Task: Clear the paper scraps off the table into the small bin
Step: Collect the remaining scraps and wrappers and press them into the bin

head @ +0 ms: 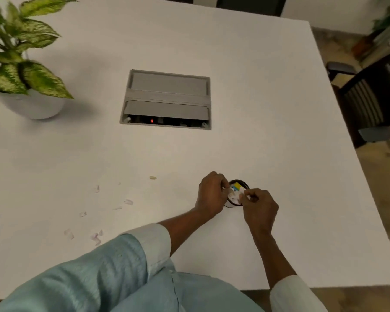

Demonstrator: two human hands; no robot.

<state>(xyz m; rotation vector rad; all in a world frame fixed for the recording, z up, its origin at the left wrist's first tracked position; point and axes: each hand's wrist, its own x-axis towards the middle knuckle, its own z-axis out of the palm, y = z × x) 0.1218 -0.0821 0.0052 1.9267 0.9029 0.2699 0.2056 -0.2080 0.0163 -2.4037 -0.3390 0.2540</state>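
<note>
The small dark round bin [243, 183] stands on the white table [257, 97], holding white, yellow and blue bits. Both hands meet right over its mouth. My left hand [212, 193] pinches white paper scraps [233, 194] at the bin's left rim. From the right, my right hand [260, 208] grips the same white scraps with thumb and fingers. Several pale scraps lie loose on the table to the left: one [128, 202], another [69, 234], a third [96, 237], and a yellowish bit [153, 177] farther back.
A grey cable box [167, 99] with an open flap and a red light is set into the table's middle. A potted leafy plant [35, 104] stands at the far left. Dark chairs [369, 102] stand past the table's right edge.
</note>
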